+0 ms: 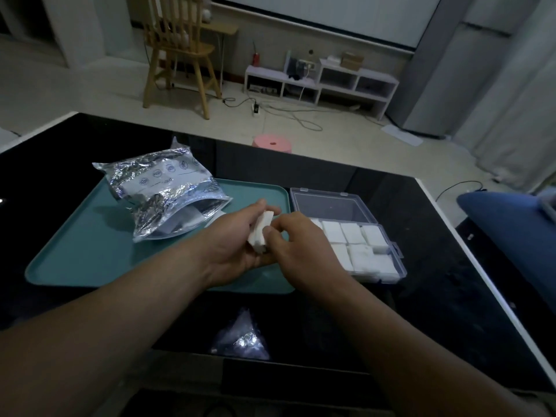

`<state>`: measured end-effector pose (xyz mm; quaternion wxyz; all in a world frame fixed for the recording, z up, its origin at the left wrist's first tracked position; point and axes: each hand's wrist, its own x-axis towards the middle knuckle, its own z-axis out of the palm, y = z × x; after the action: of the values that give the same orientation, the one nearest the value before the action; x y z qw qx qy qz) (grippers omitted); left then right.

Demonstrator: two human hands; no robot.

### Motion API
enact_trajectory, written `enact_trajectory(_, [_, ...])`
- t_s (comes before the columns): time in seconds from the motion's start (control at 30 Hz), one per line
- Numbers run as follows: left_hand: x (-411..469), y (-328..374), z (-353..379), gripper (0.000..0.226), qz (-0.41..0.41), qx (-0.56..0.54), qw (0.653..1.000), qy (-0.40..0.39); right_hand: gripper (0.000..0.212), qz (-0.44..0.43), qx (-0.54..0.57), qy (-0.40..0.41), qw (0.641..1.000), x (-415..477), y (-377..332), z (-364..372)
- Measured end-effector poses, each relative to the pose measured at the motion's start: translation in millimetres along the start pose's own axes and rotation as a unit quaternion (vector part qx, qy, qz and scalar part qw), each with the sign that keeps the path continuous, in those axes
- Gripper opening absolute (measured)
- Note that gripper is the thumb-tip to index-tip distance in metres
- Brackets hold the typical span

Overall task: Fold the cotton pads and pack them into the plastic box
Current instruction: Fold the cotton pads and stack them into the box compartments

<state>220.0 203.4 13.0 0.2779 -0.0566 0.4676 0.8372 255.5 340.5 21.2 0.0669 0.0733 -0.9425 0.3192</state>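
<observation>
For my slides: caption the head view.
Left hand and right hand hold a cotton pad over the teal tray, beside the open plastic box.

Head cam: I see both hands meeting over the near right part of the teal tray (90,260). Left hand (237,245) grips a white cotton pad (260,230), right hand (301,251) pinches its near edge. Plastic box (396,254) sits just right of the tray on the black table (436,296), lid (331,206) flipped open to the far side, compartments packed with folded pads (352,236). Opened foil bag (162,188) lies on the tray's far left. Wooden chair (177,52) and pink stool (272,142) on the floor beyond
</observation>
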Motion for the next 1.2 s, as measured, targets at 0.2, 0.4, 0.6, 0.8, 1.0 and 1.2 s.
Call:
enact_trajectory(0.2, [-5, 12, -1, 0.012, 0.049, 0.04, 0.998, 0.019, 0.025, 0.003, 0.101, 0.033, 0.994, 11, -8, -2])
enact_trajectory(0.4, [-5, 61, -38, 0.01, 0.075, -0.084, 0.989, 0.096, 0.02, 0.068, 0.146, 0.08, 0.984, 38, 0, 0])
enact_trajectory(0.6, [-17, 79, -58, 0.018, 0.099, -0.109, 0.986, 0.075, 0.024, 0.006, -0.063, -0.025, 0.998, 49, 9, 27])
enact_trajectory(0.8, [-24, 88, -64, 0.017, 0.106, -0.12, 0.984, 0.081, 0.053, -0.129, -0.196, -0.099, 0.967, 72, 7, 50])
enact_trajectory(1.0, [-25, 81, -64, 0.016, 0.081, -0.085, 0.99, 0.079, 0.031, -0.186, -0.222, -0.15, 0.945, 79, 9, 64])
enact_trajectory(1.2, [-17, 79, -58, 0.006, 0.079, -0.057, 0.989, 0.11, 0.021, -0.124, -0.171, -0.075, 0.975, 79, 14, 42])
